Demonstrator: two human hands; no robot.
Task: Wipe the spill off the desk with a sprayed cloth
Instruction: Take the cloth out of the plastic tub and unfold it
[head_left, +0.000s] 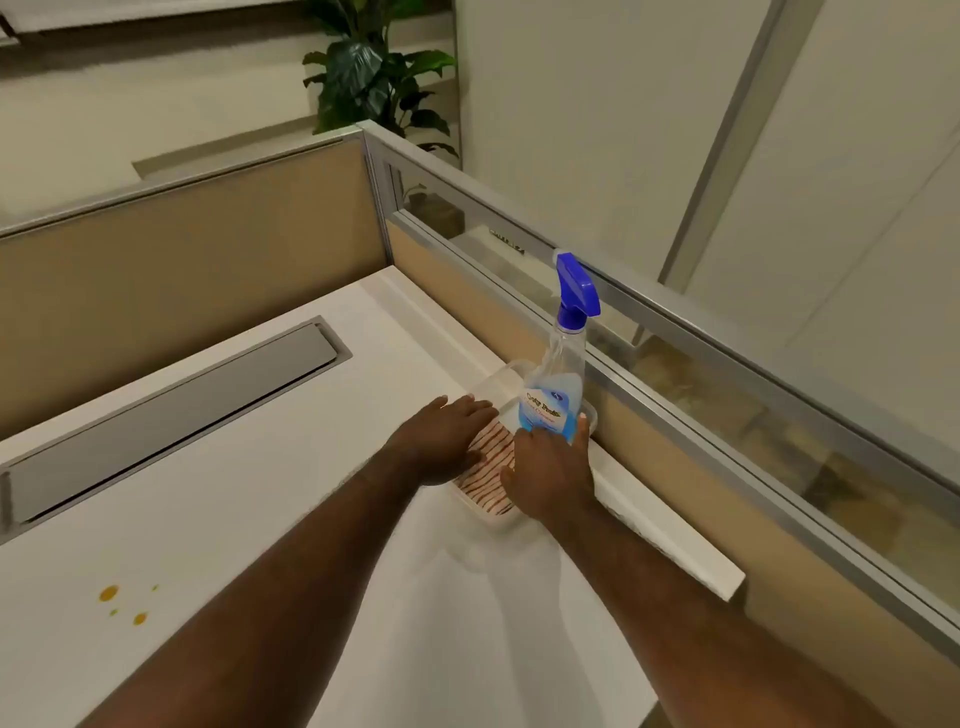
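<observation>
Both forearms reach to a clear tray (501, 521) by the partition. Right hand (550, 470) curls around the base of the one spray bottle (558, 384), not yet closed. Left hand (441, 441) lies flat and open on the one striped cloth (491, 467). Best pinch the cloth free first, then lift the bottle upright. Four orange spill drops (109, 593) sit well apart, near left on the desk (311, 415).

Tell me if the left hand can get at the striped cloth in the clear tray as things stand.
Probably yes: the left hand already lies flat on the brown-and-white striped cloth in the clear plastic tray. The blue-topped spray bottle stands beyond, by the right hand, not blocking it.
</observation>
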